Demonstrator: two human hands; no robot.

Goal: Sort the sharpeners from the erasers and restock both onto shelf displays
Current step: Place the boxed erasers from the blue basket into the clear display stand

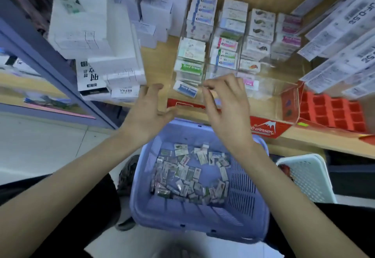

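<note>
up on the wooden shelf (158, 58), a clear display tray (269, 87) holds rows of small eraser packs (225, 42) stacked in little stalls. at the front left of that tray lies a blue hard eraser pack (185, 90), tilted, with a green hard eraser pack (190, 67) just behind it. the right hand (225, 105) is up at the front of the tray. its grip is curled, with the thumb and fingertips (206, 87) drawn close together. it is too blurry to tell if the grip pinches a thing or not. the blue hard eraser pack sits just to the left of those fingertips, very near, but i cannot tell if they touch. the left hand (150, 103) is at the shelf edge, and its grip is spread wide with the fingers apart, holding nothing. the blue hard eraser pack lies between the two hands, near their fingertips. below both hands sits a purple basket (140, 186). a loose pile of small packs (188, 174) lies on its floor, well apart from either grip. a red box (263, 128) with the word eraser on it lies at the front of the shelf, to the right of the right hand. a red tray with square holes (332, 111) is farther right. white boxes (91, 24) are stacked on the left side of the shelf, and a white basket (304, 176) stands by the purple basket.
</note>
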